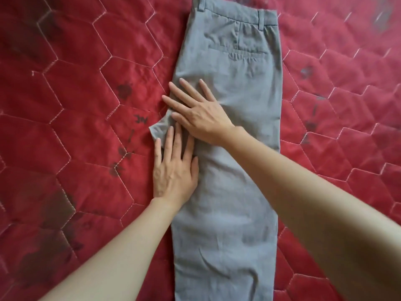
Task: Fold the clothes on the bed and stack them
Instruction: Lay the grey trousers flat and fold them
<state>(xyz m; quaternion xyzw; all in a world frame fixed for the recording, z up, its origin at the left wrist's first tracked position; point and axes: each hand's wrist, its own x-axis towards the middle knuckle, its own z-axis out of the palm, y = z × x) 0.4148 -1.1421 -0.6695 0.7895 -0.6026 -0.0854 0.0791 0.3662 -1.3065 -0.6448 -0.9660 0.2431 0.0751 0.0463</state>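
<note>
Grey trousers, folded lengthwise on the red quilt, are pressed flat by the left hand and right hand.

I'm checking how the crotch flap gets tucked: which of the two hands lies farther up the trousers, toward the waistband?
The right hand: it lies flat above the crotch flap of the grey trousers, crossing over, while the left hand lies below it.
</note>
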